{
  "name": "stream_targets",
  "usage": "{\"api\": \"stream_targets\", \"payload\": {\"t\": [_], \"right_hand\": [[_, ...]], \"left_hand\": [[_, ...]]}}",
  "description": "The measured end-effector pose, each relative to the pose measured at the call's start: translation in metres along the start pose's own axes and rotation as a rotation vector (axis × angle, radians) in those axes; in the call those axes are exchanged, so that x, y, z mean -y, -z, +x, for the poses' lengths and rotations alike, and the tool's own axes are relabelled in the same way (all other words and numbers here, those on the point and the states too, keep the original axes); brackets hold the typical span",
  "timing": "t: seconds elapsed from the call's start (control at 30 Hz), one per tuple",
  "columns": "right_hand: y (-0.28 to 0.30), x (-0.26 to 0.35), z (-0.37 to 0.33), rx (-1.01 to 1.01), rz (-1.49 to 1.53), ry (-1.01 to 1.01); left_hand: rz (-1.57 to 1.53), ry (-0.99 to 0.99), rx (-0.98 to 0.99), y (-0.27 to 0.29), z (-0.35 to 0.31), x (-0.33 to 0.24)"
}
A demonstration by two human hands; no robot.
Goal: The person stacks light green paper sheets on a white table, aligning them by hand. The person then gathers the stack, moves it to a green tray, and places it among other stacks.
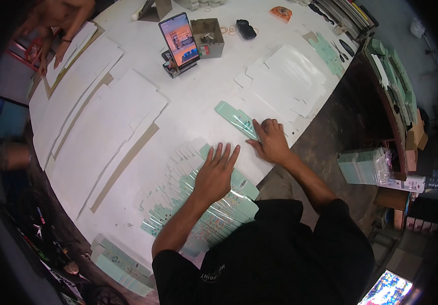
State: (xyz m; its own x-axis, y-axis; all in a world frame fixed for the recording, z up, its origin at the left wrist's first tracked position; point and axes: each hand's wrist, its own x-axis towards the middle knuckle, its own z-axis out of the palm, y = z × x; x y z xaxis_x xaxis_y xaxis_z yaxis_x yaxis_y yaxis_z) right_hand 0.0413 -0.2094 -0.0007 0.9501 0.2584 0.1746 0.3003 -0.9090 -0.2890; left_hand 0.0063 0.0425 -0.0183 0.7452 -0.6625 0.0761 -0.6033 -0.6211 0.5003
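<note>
My left hand [215, 172] lies flat, fingers spread, on a fanned row of mint-green flattened carton blanks [178, 201] near the table's front edge. My right hand [270, 141] presses down on one single mint-green folded carton [234, 118] that lies apart from the row, just beyond it. The fingers cover that carton's near end. Both forearms come from the lower edge, below a black shirt.
White die-cut sheets [285, 81] lie beyond my right hand, and long white and brown card stacks [102, 127] fill the left. A phone on a stand [178, 40], a small open box [208, 36] and scissors [338, 50] stand farther back. Another person's hands [59, 51] work far left.
</note>
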Motion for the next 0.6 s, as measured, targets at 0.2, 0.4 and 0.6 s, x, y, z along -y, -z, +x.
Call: {"api": "stream_targets", "payload": {"t": [0.2, 0.4, 0.6], "right_hand": [[-0.039, 0.016, -0.036, 0.312, 0.835, -0.078], [-0.002, -0.005, 0.010, -0.317, -0.207, 0.063], [-0.005, 0.001, -0.016, -0.009, 0.566, -0.265]], "left_hand": [[0.158, -0.142, 0.017, 0.004, 0.002, -0.013], [0.149, -0.074, 0.121, 0.001, 0.000, -0.007], [0.198, -0.092, 0.074, 0.007, 0.007, -0.009]]}}
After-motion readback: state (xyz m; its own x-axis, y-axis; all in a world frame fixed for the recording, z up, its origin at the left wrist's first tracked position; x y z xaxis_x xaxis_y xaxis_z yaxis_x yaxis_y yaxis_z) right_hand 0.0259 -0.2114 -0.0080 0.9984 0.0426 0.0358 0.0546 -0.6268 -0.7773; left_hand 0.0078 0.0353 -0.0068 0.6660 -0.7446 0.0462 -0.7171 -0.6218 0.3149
